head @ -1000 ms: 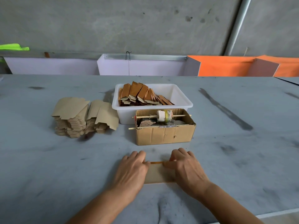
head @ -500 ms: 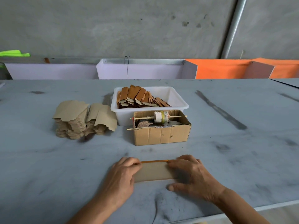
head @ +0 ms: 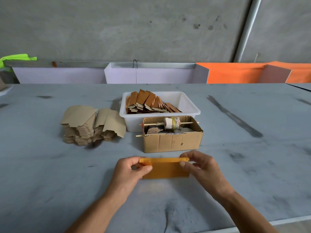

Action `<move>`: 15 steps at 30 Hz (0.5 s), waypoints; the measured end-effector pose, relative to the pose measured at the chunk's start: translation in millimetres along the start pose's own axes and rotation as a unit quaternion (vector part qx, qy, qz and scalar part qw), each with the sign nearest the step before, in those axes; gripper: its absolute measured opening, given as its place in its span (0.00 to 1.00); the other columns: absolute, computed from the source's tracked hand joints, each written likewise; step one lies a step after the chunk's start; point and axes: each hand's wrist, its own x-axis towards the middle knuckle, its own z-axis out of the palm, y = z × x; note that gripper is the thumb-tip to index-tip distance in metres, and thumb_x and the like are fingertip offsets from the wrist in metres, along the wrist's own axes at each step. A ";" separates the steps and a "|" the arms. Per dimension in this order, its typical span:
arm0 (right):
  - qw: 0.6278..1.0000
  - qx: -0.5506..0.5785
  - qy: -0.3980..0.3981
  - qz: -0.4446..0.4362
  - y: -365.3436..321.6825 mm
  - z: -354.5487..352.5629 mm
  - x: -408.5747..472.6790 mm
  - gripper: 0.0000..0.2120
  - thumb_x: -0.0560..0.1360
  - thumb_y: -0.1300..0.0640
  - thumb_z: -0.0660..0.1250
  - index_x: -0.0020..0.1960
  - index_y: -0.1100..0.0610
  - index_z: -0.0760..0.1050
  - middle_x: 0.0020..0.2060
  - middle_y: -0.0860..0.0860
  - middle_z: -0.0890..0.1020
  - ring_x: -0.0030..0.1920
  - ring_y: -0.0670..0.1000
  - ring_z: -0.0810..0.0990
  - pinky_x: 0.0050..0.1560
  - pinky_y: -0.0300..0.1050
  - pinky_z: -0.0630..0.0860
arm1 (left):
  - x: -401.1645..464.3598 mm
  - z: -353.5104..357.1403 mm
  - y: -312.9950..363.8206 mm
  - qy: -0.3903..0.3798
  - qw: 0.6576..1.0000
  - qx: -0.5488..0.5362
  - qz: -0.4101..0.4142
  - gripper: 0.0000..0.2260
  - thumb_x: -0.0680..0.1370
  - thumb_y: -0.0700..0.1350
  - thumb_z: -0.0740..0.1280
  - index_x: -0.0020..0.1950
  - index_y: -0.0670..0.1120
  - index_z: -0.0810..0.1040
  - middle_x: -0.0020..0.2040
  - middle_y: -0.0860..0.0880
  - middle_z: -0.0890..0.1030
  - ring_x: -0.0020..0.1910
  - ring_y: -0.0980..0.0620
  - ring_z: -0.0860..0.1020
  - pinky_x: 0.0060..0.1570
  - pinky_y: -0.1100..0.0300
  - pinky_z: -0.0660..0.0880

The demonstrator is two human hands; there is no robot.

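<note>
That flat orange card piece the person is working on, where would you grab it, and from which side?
Probably at its two short ends, near the folded top strip, coming in from left and right. The orange card piece is wide and thin, so a mid-sheet pinch would likely bend it. The left hand and right hand pinch it there.

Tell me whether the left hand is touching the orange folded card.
Touching. The head view shows the left hand pinching the left end of the orange folded card, thumb on its near face.
</note>
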 end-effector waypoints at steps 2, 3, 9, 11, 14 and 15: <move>0.993 0.046 0.102 0.028 -4.5 0.3 -0.3 0.03 0.73 0.55 0.71 0.47 0.51 0.81 0.42 0.46 0.82 0.44 0.47 0.80 0.42 0.37 0.75 | 2.8 0.8 7.6 0.028 0.993 -0.090 -0.064 0.06 0.70 0.33 0.72 0.37 0.43 0.81 0.28 0.52 0.79 0.25 0.57 0.74 0.26 0.68 0.72; 0.986 0.053 0.156 0.034 -6.9 -0.1 -0.9 0.03 0.73 0.56 0.70 0.46 0.51 0.81 0.41 0.47 0.82 0.43 0.47 0.80 0.40 0.35 0.74 | 4.0 0.6 10.6 0.040 0.988 -0.122 -0.084 0.06 0.70 0.32 0.72 0.37 0.43 0.81 0.27 0.51 0.79 0.25 0.57 0.75 0.26 0.67 0.73; 0.971 0.150 0.090 0.160 -24.3 3.8 -5.0 0.07 0.75 0.59 0.68 0.53 0.53 0.77 0.26 0.51 0.80 0.24 0.44 0.74 0.24 0.36 0.69 | 4.2 2.7 20.0 0.043 0.978 -0.167 -0.113 0.05 0.71 0.32 0.71 0.39 0.41 0.80 0.31 0.51 0.81 0.32 0.54 0.79 0.31 0.65 0.78; 0.969 0.161 0.049 0.181 -30.5 6.2 -4.3 0.08 0.76 0.59 0.67 0.54 0.52 0.76 0.26 0.52 0.81 0.23 0.45 0.74 0.24 0.37 0.69 | 2.7 4.2 20.4 0.031 0.984 -0.146 -0.096 0.05 0.71 0.33 0.71 0.39 0.41 0.81 0.31 0.51 0.82 0.32 0.56 0.79 0.32 0.66 0.78; 0.969 0.157 0.014 0.192 -35.3 8.6 -2.2 0.04 0.76 0.59 0.67 0.48 0.59 0.79 0.30 0.54 0.83 0.24 0.46 0.75 0.24 0.37 0.68 | 0.8 6.2 22.5 0.018 0.989 -0.129 -0.074 0.06 0.71 0.32 0.71 0.38 0.43 0.81 0.32 0.51 0.83 0.34 0.55 0.80 0.34 0.65 0.78; 0.967 0.160 0.012 0.196 -35.4 9.0 -1.6 0.05 0.76 0.59 0.66 0.47 0.60 0.79 0.31 0.54 0.84 0.24 0.46 0.75 0.24 0.37 0.69 | 0.4 6.8 23.4 0.024 0.989 -0.127 -0.066 0.06 0.71 0.32 0.72 0.38 0.43 0.81 0.33 0.50 0.83 0.35 0.54 0.80 0.36 0.65 0.78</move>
